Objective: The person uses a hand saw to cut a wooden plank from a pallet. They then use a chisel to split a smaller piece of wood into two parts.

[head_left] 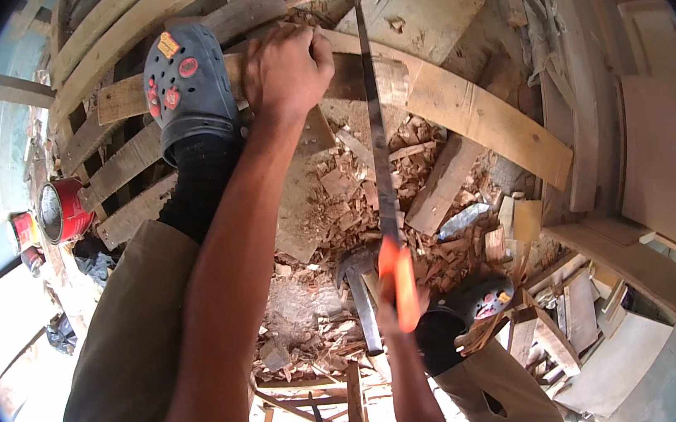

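Observation:
My right hand [403, 308] is closed around the orange handle of a handsaw [379, 148]. The saw's long, narrow blade points away from me and crosses over a wooden plank [476, 108]. Farther left, my left hand [288, 66] is closed on the same plank, its fingers partly hidden from view. Just beside that hand, my left foot in a dark clog [189, 78] presses on the plank's left part. Whether the blade's teeth touch the wood, I cannot tell.
Wood chips and offcuts [345, 198] cover the floor between my feet, where a hammer-like tool [361, 300] lies. Stacked boards [110, 37] stand at the left, near a red can [63, 211]. Panels [660, 149] and scrap wood line the right. My other clog [481, 299] rests near the saw handle.

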A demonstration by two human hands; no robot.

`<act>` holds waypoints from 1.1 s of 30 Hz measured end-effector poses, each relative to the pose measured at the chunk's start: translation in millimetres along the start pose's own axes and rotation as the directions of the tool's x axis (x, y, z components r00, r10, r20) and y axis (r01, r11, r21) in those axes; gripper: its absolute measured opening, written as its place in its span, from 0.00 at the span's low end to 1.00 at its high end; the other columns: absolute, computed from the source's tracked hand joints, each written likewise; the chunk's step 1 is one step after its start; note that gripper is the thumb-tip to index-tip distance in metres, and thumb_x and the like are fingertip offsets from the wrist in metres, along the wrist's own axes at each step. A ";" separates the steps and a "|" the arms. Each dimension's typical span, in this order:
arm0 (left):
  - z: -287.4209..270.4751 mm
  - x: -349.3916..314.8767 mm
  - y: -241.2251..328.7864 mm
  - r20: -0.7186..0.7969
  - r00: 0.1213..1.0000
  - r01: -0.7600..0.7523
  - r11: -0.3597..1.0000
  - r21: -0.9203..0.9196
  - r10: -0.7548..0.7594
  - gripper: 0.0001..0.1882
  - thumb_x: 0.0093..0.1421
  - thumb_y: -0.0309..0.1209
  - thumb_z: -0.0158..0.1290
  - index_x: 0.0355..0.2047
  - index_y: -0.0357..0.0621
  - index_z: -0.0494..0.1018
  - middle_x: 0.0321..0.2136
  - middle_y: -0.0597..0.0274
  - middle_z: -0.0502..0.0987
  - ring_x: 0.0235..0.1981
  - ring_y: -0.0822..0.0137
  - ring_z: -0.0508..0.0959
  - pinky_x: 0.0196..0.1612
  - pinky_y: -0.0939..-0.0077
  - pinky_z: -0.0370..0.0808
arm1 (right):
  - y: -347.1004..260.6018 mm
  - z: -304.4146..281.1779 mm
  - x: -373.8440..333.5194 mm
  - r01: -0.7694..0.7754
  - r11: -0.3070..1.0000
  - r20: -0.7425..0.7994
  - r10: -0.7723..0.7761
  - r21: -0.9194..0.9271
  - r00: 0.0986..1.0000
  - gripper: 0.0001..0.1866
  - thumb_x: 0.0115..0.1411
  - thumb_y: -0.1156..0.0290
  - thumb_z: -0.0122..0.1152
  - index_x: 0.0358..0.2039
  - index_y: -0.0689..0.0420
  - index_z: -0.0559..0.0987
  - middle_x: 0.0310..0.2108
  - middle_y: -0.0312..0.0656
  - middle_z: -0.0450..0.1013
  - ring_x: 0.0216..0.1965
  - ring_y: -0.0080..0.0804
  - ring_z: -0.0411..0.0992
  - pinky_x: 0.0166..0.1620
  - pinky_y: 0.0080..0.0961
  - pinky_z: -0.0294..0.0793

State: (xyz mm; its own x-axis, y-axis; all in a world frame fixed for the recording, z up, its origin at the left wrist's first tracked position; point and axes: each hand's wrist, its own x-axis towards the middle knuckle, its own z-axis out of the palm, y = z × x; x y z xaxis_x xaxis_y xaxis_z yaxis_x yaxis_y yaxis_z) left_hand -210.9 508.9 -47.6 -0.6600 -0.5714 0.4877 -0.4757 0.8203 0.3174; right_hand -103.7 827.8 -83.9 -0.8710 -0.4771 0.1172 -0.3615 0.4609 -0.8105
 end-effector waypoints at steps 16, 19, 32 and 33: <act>0.3 7.8 8.0 0.047 0.999 0.025 0.999 0.032 -0.027 0.15 0.60 0.39 0.49 0.27 0.44 0.80 0.29 0.47 0.81 0.34 0.47 0.80 0.45 0.53 0.75 | -42.8 18.1 122.1 -0.137 0.841 -0.012 0.168 0.524 0.986 0.03 0.50 0.79 0.64 0.24 0.61 0.77 0.15 0.33 0.69 0.16 0.20 0.67 0.22 0.21 0.69; -8.8 5.1 -4.2 0.131 0.985 0.105 0.991 0.082 -0.116 0.14 0.59 0.38 0.50 0.27 0.42 0.80 0.32 0.47 0.81 0.36 0.47 0.80 0.44 0.52 0.75 | -2.0 13.1 42.3 0.163 0.975 -0.062 -0.155 0.153 0.986 0.05 0.49 0.79 0.64 0.29 0.60 0.79 0.16 0.32 0.71 0.16 0.22 0.69 0.22 0.22 0.69; -11.4 -1.5 5.0 0.006 0.996 0.092 0.995 0.041 -0.092 0.16 0.60 0.40 0.50 0.25 0.41 0.79 0.27 0.45 0.80 0.31 0.42 0.79 0.40 0.48 0.76 | 11.2 -14.7 -26.2 0.118 0.992 0.007 -0.118 -0.048 0.993 0.15 0.57 0.68 0.64 0.45 0.58 0.81 0.23 0.37 0.78 0.16 0.22 0.71 0.22 0.22 0.71; -3.3 6.6 -0.2 -0.078 0.997 0.029 1.000 0.010 -0.028 0.16 0.60 0.40 0.50 0.26 0.41 0.80 0.27 0.45 0.80 0.31 0.42 0.79 0.39 0.48 0.76 | 35.1 -4.9 -36.1 0.086 0.996 0.075 -0.083 -0.036 0.994 0.14 0.56 0.69 0.64 0.43 0.57 0.82 0.23 0.37 0.78 0.16 0.22 0.71 0.22 0.21 0.70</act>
State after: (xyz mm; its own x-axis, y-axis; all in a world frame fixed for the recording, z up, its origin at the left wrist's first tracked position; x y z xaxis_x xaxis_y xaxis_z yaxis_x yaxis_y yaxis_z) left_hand -213.2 505.0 -41.7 -0.5994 -0.5907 0.5403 -0.5005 0.8033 0.3229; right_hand -86.6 864.8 -113.7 -0.8107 -0.5682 0.1409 -0.4469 0.4451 -0.7760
